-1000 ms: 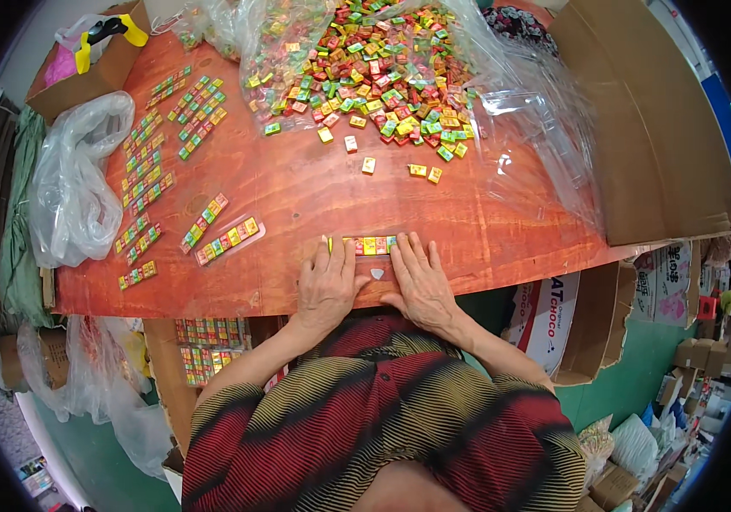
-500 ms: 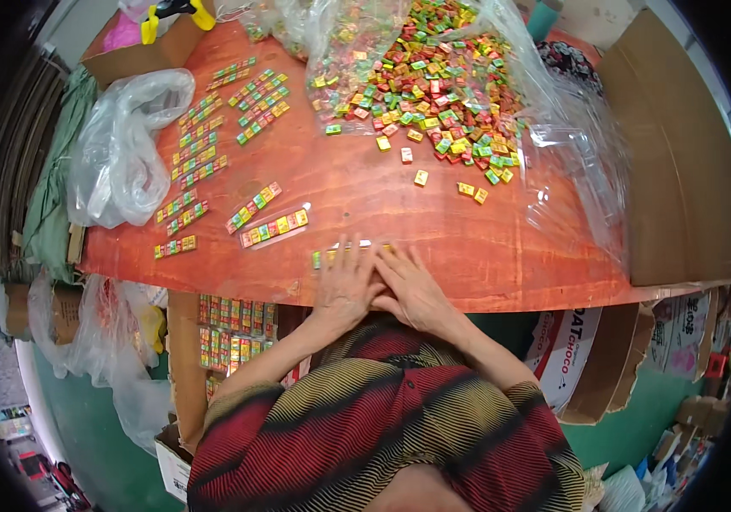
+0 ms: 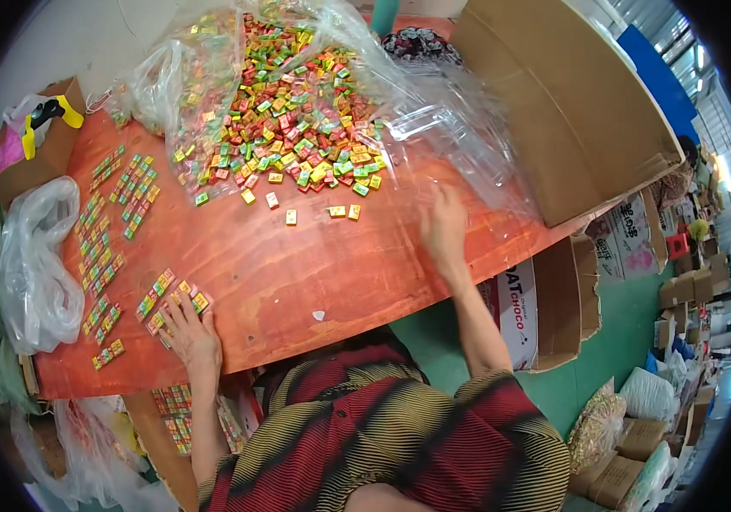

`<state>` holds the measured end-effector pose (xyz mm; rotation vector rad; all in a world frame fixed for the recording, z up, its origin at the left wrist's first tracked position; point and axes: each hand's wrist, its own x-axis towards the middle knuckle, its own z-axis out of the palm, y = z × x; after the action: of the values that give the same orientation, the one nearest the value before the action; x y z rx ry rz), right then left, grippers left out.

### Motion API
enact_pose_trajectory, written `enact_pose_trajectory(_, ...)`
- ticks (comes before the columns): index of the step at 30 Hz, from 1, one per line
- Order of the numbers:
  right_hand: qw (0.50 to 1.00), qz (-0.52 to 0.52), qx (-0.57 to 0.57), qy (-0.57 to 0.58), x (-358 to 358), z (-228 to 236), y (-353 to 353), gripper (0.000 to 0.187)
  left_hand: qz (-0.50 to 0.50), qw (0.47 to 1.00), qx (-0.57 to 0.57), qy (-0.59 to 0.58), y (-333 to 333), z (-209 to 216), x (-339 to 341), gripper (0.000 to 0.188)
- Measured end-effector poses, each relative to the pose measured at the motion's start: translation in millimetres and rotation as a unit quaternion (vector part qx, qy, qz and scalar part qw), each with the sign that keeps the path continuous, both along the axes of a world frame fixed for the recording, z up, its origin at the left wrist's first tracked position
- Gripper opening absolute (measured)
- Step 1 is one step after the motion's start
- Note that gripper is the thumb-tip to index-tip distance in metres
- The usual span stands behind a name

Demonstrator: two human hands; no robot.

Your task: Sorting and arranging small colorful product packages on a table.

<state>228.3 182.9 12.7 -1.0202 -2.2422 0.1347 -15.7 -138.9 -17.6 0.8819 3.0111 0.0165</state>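
Observation:
My left hand [image 3: 190, 334] lies with its fingers stretched over a row of small red, yellow and green boxes [image 3: 200, 301] at the left of the red table. Part of that row is hidden under the fingers. A second short row [image 3: 155, 291] sits just beyond it. Over the table's right side, my right hand [image 3: 445, 226] is smeared by motion, so its fingers are unclear. Crumpled clear plastic wrapping [image 3: 489, 166] lies closest to it. Loose small boxes [image 3: 305, 136] are heaped at the far middle, with a few strays [image 3: 291, 218] nearer me.
More rows of boxes [image 3: 99, 269] cover the table's left side beside a clear plastic bag [image 3: 37, 264]. A tall cardboard sheet [image 3: 566, 102] stands at the right edge. An open carton [image 3: 557, 299] is below the table. A carton with pink plastic [image 3: 58, 141] stands far left.
My hands have parted: the left moved left onto the rows, the right reached out to the right. The row that lay beneath both hands is gone from that spot. The view has turned rightward.

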Motion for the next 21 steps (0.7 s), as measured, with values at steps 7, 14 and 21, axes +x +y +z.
enact_pose_trajectory(7, 0.995, 0.026, -0.034, -0.095, 21, -22, -21, 0.039, -0.009, 0.991, 0.052, 0.125, -6, -12, -2, 0.055)
enact_pose_trajectory(14, 0.974, 0.18, -0.092, -0.103, -20, -9, -60, 0.035, -0.303, 0.937, 0.173, 0.011, 72, 22, 70, 0.057)
enact_pose_trajectory(21, 0.997, -0.012, 0.069, -0.037, -23, -6, -4, 0.03, -0.406, 0.894, 0.18, -0.055, 123, 5, 93, 0.062)
